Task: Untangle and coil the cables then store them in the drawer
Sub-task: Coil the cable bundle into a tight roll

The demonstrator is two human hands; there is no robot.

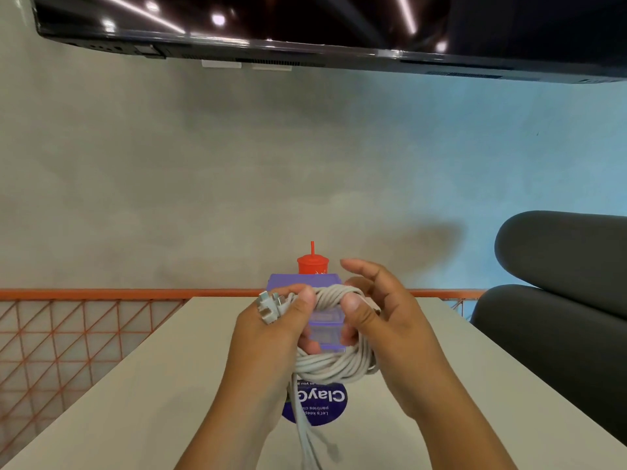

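1. Coil [334, 366]: pale grey round cable, smooth jacket, wound in many loose turns into an upright ring. I see it held in the air over the bench [135, 385], just in front of the drawer [298, 281].
2. Plugs [268, 305]: grey moulded ends with metal tips, bunched at the coil's upper left. I judge they are kept out so the ends do not slip back in.
3. Tails [305, 432]: several strands hang from the ring's bottom toward me, not yet wound.
4. Left hand [271, 330]: fingers wrapped round the coil's left side beside the plugs, thumb pressed on top to keep the turns together.
5. Right hand [383, 320]: thumb and lower fingers clasp the right side through the ring; forefinger lifted free.
6. Drawer: small translucent purple plastic box, seen partly through the ring; whether it is open I cannot tell.
7. Cup [312, 264]: red, lidded, with straw, behind the drawer.
8. Sticker [322, 405]: round, purple, flat on the matte bench.
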